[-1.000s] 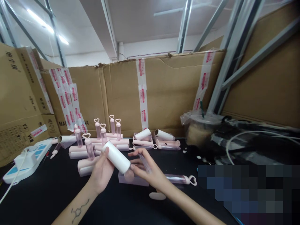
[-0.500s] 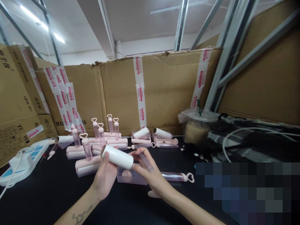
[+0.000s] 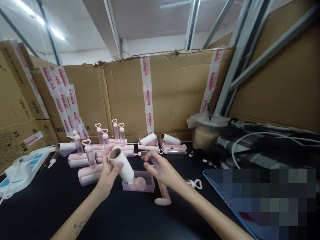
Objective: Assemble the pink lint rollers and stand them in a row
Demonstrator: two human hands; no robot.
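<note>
My left hand [image 3: 109, 171] is closed around a white roll [image 3: 125, 170] with a brown cardboard core, tilted with its open end up. The roll's lower end is over a translucent pink box [image 3: 138, 187] that holds round pink pieces [image 3: 140, 182]. My right hand [image 3: 160, 169] is to the right of the roll, apart from it, with a short clear tube [image 3: 157, 165] tucked among its fingers. Under my right wrist lies a pink cover [image 3: 163, 196] with a rounded end. A heart-shaped pink handle [image 3: 198, 184] shows beyond the right forearm, which hides part of it.
Several pink roller cases with upright heart-handled tubes [image 3: 90, 155] stand at left. Further white rolls [image 3: 171, 139] lie on pink cases at the back. A power strip [image 3: 25, 166] is far left; a bagged drink cup [image 3: 206, 133] and a blue-edged device [image 3: 228, 205] are right.
My right hand has let go of the white roll and moved slightly away. My left hand has tipped the roll more upright, its lower end toward the box.
</note>
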